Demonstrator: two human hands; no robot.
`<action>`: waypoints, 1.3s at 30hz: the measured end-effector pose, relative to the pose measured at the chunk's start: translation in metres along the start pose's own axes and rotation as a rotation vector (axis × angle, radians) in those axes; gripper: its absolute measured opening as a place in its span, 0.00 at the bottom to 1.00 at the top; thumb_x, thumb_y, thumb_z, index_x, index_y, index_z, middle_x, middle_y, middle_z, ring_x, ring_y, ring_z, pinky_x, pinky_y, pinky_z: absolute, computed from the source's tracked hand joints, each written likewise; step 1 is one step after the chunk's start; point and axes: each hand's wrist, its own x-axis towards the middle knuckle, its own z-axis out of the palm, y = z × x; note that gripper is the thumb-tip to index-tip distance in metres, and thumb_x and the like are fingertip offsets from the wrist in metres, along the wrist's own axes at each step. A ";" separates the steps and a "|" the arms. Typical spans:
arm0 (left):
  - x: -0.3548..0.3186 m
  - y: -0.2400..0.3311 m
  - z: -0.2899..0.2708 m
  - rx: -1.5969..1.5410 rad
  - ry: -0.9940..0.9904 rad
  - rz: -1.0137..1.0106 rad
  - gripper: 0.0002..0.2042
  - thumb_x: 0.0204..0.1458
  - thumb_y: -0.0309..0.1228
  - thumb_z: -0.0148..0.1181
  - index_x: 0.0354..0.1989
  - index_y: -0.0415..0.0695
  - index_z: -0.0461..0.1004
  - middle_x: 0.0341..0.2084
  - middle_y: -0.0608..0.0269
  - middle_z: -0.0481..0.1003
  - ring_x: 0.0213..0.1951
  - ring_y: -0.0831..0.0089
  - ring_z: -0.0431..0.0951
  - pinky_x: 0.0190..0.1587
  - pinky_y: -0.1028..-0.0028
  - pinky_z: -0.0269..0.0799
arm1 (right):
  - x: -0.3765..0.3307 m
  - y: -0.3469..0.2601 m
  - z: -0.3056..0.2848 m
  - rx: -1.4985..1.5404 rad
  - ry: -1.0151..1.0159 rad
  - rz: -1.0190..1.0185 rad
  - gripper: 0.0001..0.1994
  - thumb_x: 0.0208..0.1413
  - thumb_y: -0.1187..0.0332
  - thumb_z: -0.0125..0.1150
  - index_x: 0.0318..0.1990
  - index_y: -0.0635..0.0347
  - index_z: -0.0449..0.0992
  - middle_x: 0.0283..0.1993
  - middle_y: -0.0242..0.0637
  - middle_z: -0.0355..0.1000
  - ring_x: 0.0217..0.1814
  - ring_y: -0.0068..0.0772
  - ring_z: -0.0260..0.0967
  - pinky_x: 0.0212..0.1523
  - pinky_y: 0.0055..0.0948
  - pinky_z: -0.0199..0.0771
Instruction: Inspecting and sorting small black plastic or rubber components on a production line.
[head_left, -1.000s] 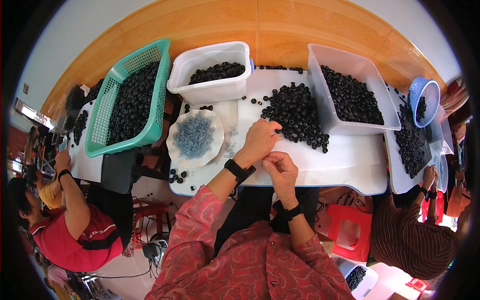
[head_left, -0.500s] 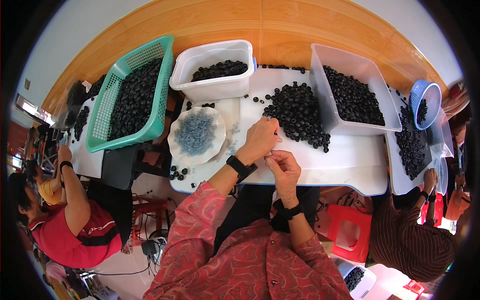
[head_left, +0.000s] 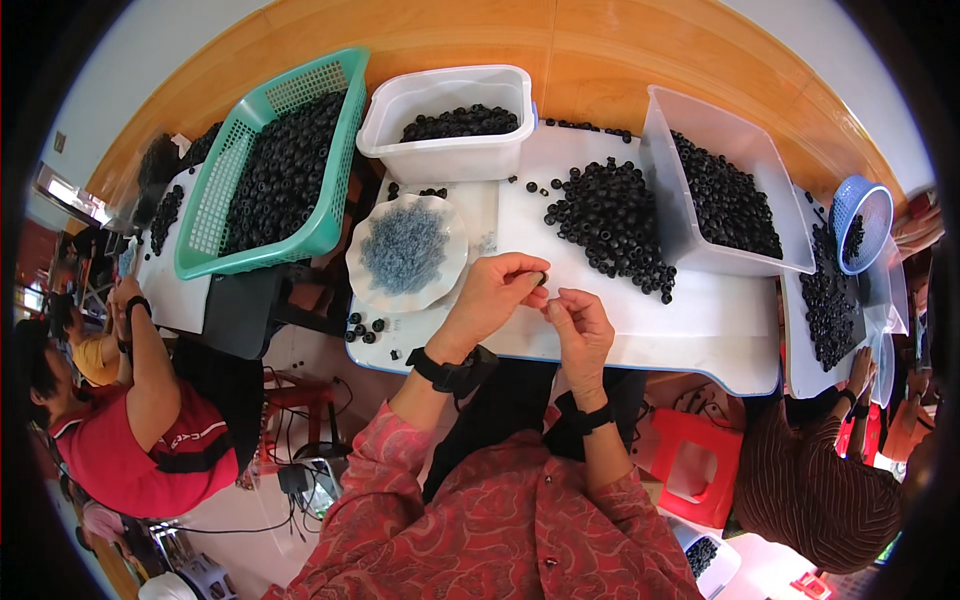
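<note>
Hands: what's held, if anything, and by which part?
The left hand pinches a black piece; which part is too small to tell. Whether the right hand holds anything cannot be told.

The left grip (head_left: 489, 300) covers part of a small dark piece (head_left: 543, 279); from where I stand, its form is unreadable. Any item in the right grip (head_left: 584, 330) is too small to discern. Blue-grey pieces (head_left: 403, 247) on the plate (head_left: 458, 250) blur together. The lower edge cuts off the red shirt (head_left: 470, 515).

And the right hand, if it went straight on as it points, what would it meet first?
The right hand would probably meet the left hand, pinching a small black part; depth is unclear.
</note>
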 end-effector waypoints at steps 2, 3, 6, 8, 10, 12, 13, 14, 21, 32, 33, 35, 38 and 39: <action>-0.009 0.001 -0.006 -0.125 -0.063 -0.018 0.11 0.62 0.22 0.54 0.49 0.32 0.77 0.39 0.58 0.79 0.36 0.74 0.81 0.40 0.77 0.80 | 0.000 0.000 0.001 -0.019 -0.016 -0.008 0.09 0.59 0.78 0.61 0.47 0.67 0.73 0.38 0.36 0.77 0.38 0.23 0.76 0.43 0.23 0.77; -0.012 0.002 -0.007 -0.127 -0.059 -0.020 0.11 0.62 0.22 0.54 0.49 0.32 0.77 0.39 0.58 0.79 0.36 0.74 0.81 0.40 0.77 0.80 | 0.000 -0.001 0.001 -0.028 -0.015 -0.010 0.09 0.59 0.78 0.62 0.47 0.67 0.73 0.38 0.36 0.77 0.38 0.23 0.75 0.43 0.23 0.77; -0.022 0.003 -0.009 -0.293 -0.078 -0.051 0.11 0.62 0.23 0.54 0.50 0.33 0.77 0.41 0.58 0.79 0.38 0.73 0.80 0.43 0.77 0.79 | -0.001 0.002 0.002 -0.044 -0.016 -0.013 0.09 0.59 0.78 0.62 0.47 0.67 0.73 0.38 0.36 0.77 0.39 0.23 0.75 0.43 0.22 0.77; -0.028 0.001 -0.009 -0.376 -0.062 -0.072 0.11 0.62 0.23 0.54 0.50 0.34 0.76 0.42 0.58 0.79 0.40 0.74 0.80 0.45 0.76 0.78 | 0.000 0.002 0.002 -0.054 -0.014 -0.014 0.09 0.59 0.78 0.62 0.47 0.67 0.73 0.37 0.36 0.77 0.39 0.22 0.75 0.43 0.22 0.76; -0.032 -0.005 -0.009 -0.404 -0.049 -0.057 0.11 0.62 0.22 0.54 0.51 0.34 0.76 0.42 0.57 0.79 0.40 0.74 0.79 0.46 0.76 0.77 | 0.000 0.003 0.003 -0.072 -0.013 -0.019 0.09 0.59 0.78 0.62 0.47 0.67 0.74 0.37 0.35 0.77 0.38 0.22 0.75 0.42 0.21 0.76; -0.037 -0.014 -0.008 -0.433 -0.035 -0.039 0.12 0.62 0.22 0.54 0.51 0.34 0.76 0.42 0.57 0.79 0.40 0.74 0.79 0.46 0.75 0.77 | 0.000 0.004 0.003 -0.116 -0.023 -0.028 0.09 0.59 0.79 0.62 0.47 0.67 0.74 0.36 0.35 0.77 0.37 0.21 0.75 0.42 0.21 0.76; -0.039 -0.019 -0.007 -0.461 -0.015 -0.018 0.12 0.61 0.23 0.55 0.51 0.34 0.76 0.41 0.58 0.79 0.39 0.75 0.79 0.45 0.76 0.78 | 0.001 0.004 0.003 -0.156 -0.031 -0.038 0.09 0.59 0.79 0.62 0.46 0.67 0.74 0.36 0.34 0.77 0.37 0.21 0.75 0.41 0.21 0.76; -0.041 -0.023 -0.006 -0.490 0.005 0.004 0.12 0.61 0.23 0.56 0.51 0.35 0.75 0.41 0.59 0.79 0.38 0.75 0.80 0.43 0.77 0.79 | 0.001 0.003 0.004 -0.158 -0.035 -0.037 0.09 0.59 0.79 0.62 0.46 0.67 0.74 0.36 0.34 0.77 0.37 0.21 0.75 0.41 0.21 0.76; -0.059 -0.045 -0.010 -0.594 0.034 -0.060 0.11 0.60 0.23 0.57 0.49 0.35 0.75 0.40 0.57 0.79 0.38 0.72 0.80 0.42 0.72 0.80 | 0.005 -0.010 0.008 -0.358 -0.086 -0.018 0.09 0.58 0.76 0.62 0.46 0.66 0.76 0.34 0.37 0.78 0.36 0.22 0.75 0.40 0.22 0.76; -0.064 -0.057 -0.024 -0.627 0.051 -0.040 0.10 0.60 0.24 0.58 0.49 0.37 0.77 0.37 0.63 0.78 0.36 0.77 0.79 0.40 0.77 0.78 | 0.028 -0.033 0.022 -0.676 -0.252 -0.080 0.08 0.54 0.76 0.62 0.42 0.66 0.78 0.34 0.45 0.75 0.30 0.34 0.75 0.33 0.29 0.74; -0.065 -0.056 -0.024 -0.634 0.049 -0.042 0.10 0.60 0.24 0.58 0.49 0.37 0.77 0.37 0.63 0.78 0.36 0.77 0.79 0.40 0.77 0.78 | 0.032 -0.035 0.021 -0.722 -0.291 -0.104 0.07 0.54 0.76 0.62 0.41 0.66 0.78 0.34 0.46 0.75 0.30 0.36 0.74 0.32 0.29 0.74; -0.065 -0.055 -0.024 -0.662 0.057 -0.036 0.11 0.60 0.25 0.58 0.49 0.36 0.77 0.37 0.63 0.78 0.36 0.77 0.79 0.39 0.77 0.78 | 0.036 -0.038 0.027 -0.764 -0.343 -0.124 0.07 0.54 0.77 0.61 0.41 0.66 0.78 0.34 0.46 0.74 0.30 0.37 0.74 0.31 0.30 0.74; -0.066 -0.058 -0.027 -0.686 0.038 -0.029 0.11 0.60 0.25 0.58 0.49 0.36 0.76 0.38 0.62 0.78 0.36 0.77 0.79 0.37 0.77 0.79 | 0.041 -0.041 0.039 -0.824 -0.369 -0.150 0.08 0.54 0.76 0.62 0.42 0.65 0.79 0.33 0.42 0.73 0.28 0.32 0.72 0.30 0.28 0.72; -0.067 -0.059 -0.028 -0.683 0.013 -0.030 0.11 0.61 0.25 0.58 0.50 0.36 0.76 0.38 0.61 0.78 0.35 0.76 0.79 0.36 0.76 0.79 | 0.043 -0.040 0.044 -0.839 -0.385 -0.170 0.08 0.54 0.76 0.62 0.41 0.65 0.79 0.33 0.41 0.73 0.27 0.32 0.71 0.29 0.29 0.71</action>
